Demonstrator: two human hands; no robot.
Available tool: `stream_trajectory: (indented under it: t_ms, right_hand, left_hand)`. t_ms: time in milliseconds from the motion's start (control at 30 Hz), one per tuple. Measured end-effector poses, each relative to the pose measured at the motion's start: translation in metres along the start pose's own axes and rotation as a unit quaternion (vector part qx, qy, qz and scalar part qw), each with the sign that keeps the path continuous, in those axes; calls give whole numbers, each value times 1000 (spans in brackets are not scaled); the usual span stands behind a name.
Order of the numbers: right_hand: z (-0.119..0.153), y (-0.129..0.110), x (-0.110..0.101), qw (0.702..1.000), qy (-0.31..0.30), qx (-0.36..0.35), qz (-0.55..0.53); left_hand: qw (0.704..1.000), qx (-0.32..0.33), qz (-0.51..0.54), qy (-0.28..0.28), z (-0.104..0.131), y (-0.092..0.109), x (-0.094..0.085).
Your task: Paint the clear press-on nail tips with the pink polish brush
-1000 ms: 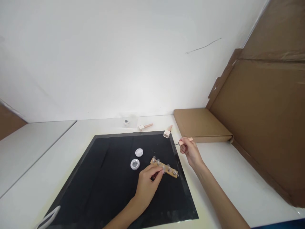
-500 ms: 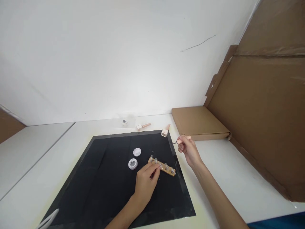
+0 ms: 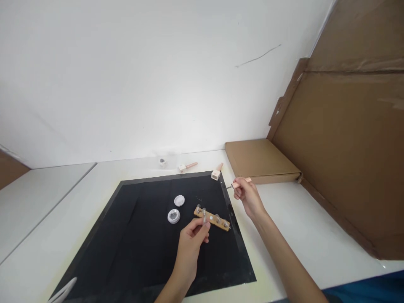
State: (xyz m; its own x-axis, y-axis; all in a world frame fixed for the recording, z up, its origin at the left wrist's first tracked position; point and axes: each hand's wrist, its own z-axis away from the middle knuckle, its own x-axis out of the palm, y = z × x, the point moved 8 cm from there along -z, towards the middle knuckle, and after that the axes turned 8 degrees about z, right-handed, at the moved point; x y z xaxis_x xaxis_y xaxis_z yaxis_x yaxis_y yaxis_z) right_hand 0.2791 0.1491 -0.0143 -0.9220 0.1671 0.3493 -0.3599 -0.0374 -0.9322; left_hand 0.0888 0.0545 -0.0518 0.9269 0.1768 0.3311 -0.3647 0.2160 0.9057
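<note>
A wooden strip with several small clear pieces on it lies on the black mat. My left hand pinches a small clear piece at the near side of the strip, left of its middle. Above the mat's right edge, my right hand is closed round a pink-handled tool, whose thin dark tip points left. A round white container with small bits inside stands left of the strip. Behind it lies a round white lid.
Two pink-handled brushes or tools with pale square heads, one left and one right, lie at the mat's back edge. A flat cardboard box sits behind my right hand. A white cable is at lower left.
My left hand has lifted the clear piece off the strip's middle, where a pale round spot now shows, and tilted it upright. My right hand still holds the tool in nearly the same place.
</note>
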Motion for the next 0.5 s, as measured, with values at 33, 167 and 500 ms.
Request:
stream_trajectory:
  t_ms: [33,167,500]
  right_hand:
    - [0,0,0,1000,-1,-1,-1]
    - [0,1,0,1000,-3,0,-2]
    - [2,2,0,1000,-13,11,-9]
  left_hand:
    - [1000,-7,20,5,2,-2,0]
    - [998,8,58,32,3,-6,-6]
    - [996,57,16,61,-7,-5,-9]
